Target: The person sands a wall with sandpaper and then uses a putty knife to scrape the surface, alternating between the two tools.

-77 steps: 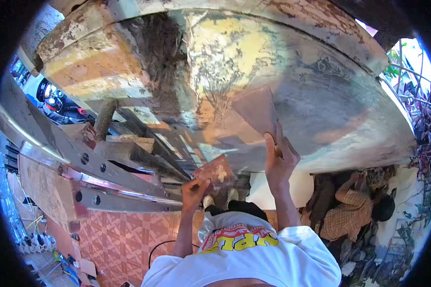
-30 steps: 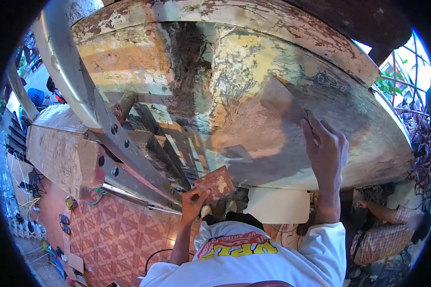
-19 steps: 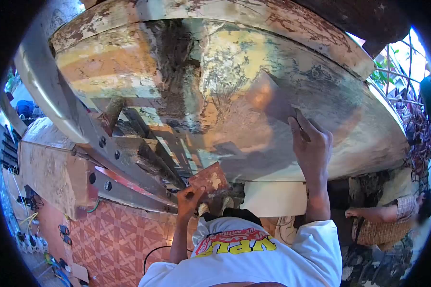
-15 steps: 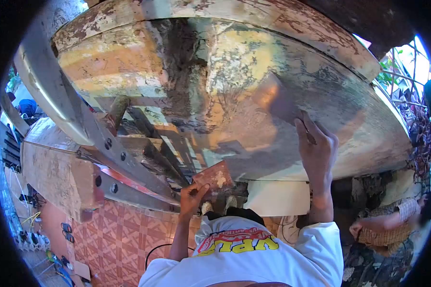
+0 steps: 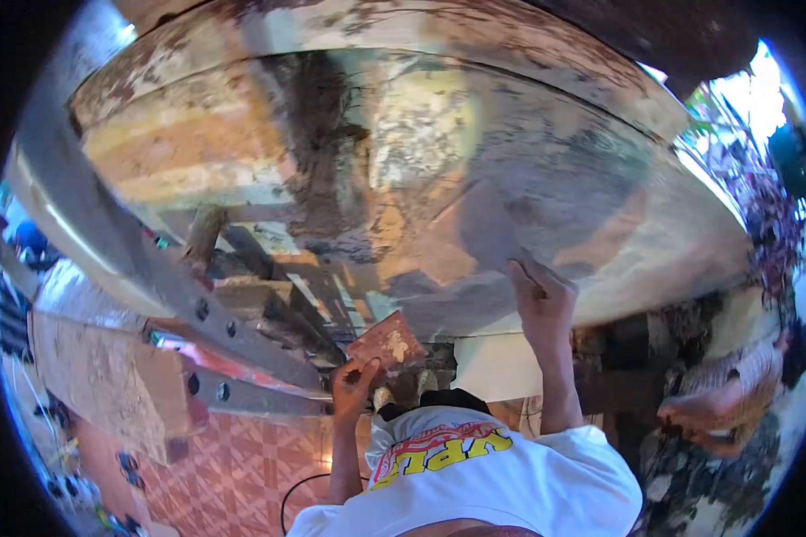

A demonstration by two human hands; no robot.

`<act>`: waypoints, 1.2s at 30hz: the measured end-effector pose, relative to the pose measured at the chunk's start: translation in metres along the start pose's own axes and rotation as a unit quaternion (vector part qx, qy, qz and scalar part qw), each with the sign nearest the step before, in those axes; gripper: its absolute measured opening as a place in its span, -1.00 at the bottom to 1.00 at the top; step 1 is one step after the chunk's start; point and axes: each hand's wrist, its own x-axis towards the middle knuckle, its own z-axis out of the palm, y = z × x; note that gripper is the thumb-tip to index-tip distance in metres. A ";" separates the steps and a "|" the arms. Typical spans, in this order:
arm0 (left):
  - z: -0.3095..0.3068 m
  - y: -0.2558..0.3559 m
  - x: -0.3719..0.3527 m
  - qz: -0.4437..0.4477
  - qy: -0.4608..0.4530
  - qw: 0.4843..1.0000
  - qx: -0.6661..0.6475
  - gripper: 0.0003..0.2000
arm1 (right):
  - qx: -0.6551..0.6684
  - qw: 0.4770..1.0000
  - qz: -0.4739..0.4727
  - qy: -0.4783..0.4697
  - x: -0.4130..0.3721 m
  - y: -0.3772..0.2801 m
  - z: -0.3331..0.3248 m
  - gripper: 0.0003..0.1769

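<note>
My right hand (image 5: 546,302) is closed on the end of a wide, flat, thin-bladed putty knife (image 5: 494,228). Its blade lies against the underside of a large curved, hull-like body (image 5: 582,161) with patchy grey, yellow and brown paint. Lower and to the left, my left hand (image 5: 353,385) grips the corner of a reddish flat plate (image 5: 369,347). A pale dab of putty (image 5: 398,345) sits on top of that plate. The plate is held below the hull's lower edge, apart from the knife.
A curved grey beam (image 5: 107,210) with bolt holes slants across the left. Behind it stand a wooden prop (image 5: 204,234) and a weathered block-shaped structure (image 5: 107,376). Patterned red tiles (image 5: 233,465) cover the floor. Another person (image 5: 730,398) is low at the right.
My right hand and the putty knife have moved down and to the left along the hull. My left hand keeps the plate at nearly the same place. The view has shifted slightly.
</note>
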 end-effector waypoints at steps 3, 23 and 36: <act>0.006 0.027 -0.001 0.060 0.008 0.998 0.019 -0.72 | -0.075 0.996 -0.039 -0.013 0.001 0.004 0.006 -0.73; 0.021 0.016 -0.002 0.059 0.020 0.997 -0.042 -0.82 | -0.105 0.993 -0.052 0.001 0.003 0.004 0.018 -0.75; 0.038 0.027 -0.003 0.049 -0.002 0.997 -0.065 -0.86 | -0.084 0.996 0.008 -0.027 0.008 0.005 0.015 -0.75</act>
